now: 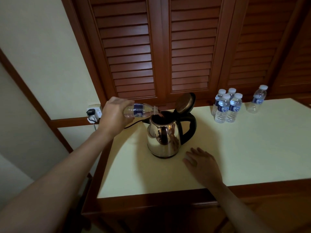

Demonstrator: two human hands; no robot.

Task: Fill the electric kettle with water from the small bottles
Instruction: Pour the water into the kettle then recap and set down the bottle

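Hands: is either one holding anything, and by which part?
The left hand grips a small bottle by its base end, neck tipped over the open kettle. The right hand holds nothing; it rests open on the table.

Dim, warm light. Soft highlights glint on the steel kettle [162,140] beyond the right hand [202,165], whose fingers [190,161] blur slightly. Wide-angle distortion bows the table [151,193] edge and slants the shutters [127,47] above the left hand [114,113].

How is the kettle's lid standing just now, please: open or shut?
Open. The lid is tipped back above the handle, the mouth of the kettle is uncovered, and the left hand holds a bottle tilted at it.
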